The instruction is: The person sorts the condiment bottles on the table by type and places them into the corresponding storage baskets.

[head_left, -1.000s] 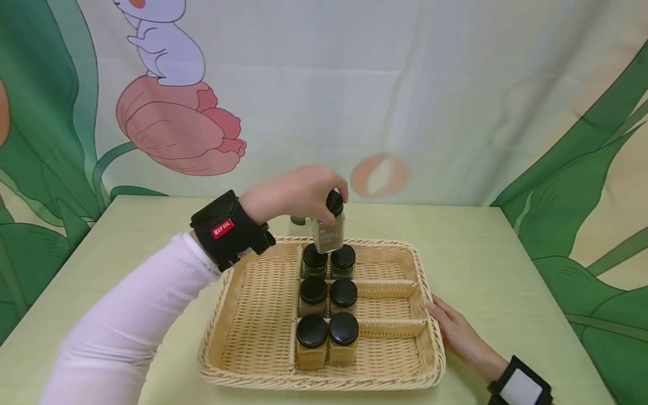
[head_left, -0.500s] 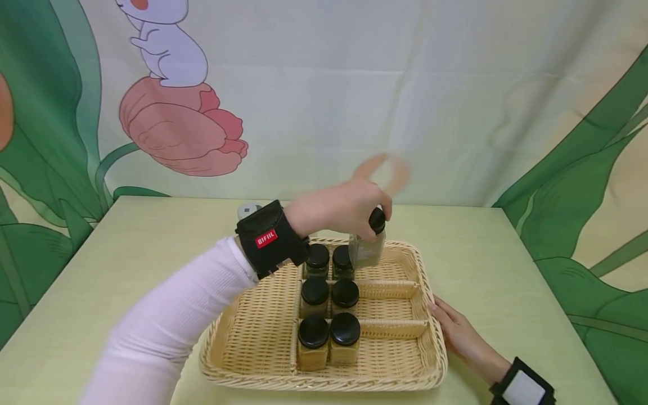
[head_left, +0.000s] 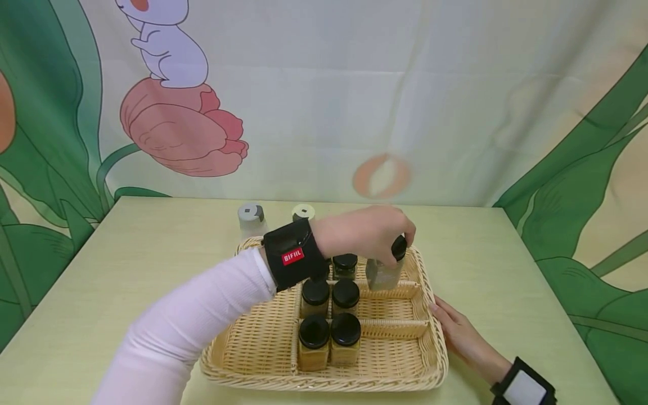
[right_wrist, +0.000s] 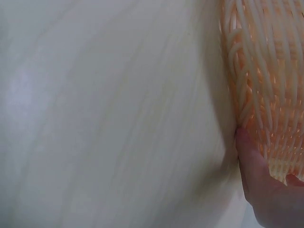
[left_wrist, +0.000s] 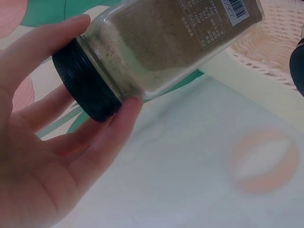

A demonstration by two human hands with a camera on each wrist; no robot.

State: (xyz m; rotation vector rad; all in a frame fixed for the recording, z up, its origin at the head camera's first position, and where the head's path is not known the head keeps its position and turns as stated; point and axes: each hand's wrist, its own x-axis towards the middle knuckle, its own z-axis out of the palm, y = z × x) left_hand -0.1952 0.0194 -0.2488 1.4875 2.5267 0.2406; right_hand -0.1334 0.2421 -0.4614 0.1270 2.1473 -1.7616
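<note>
My left hand (head_left: 372,233) pinches a spice jar (head_left: 383,274) by its black lid, thumb and fingers around the cap. The jar hangs tilted over the right rear part of the wicker basket (head_left: 440,368). In the left wrist view the glass jar (left_wrist: 156,47) shows brownish powder, printed text and a barcode. Several black-lidded jars (head_left: 346,295) stand in two columns in the basket's middle; the left arm hides one of the rear ones. My right hand (head_left: 463,334) rests at the basket's right side, its straight finger (right_wrist: 254,161) touching the outer wicker wall.
Wicker dividers (head_left: 390,329) split the basket's right part into three rows, with a wide compartment (head_left: 248,332) at left. Behind the basket stand a grey-capped container (head_left: 251,216) and a cream-capped container (head_left: 303,211). A printed curtain (head_left: 455,112) hangs behind the table (head_left: 506,253).
My left hand has carried the jar rightward and down, from above the rear jars to the right rear of the basket. The two capped containers behind have come into view. My right hand stays put.
</note>
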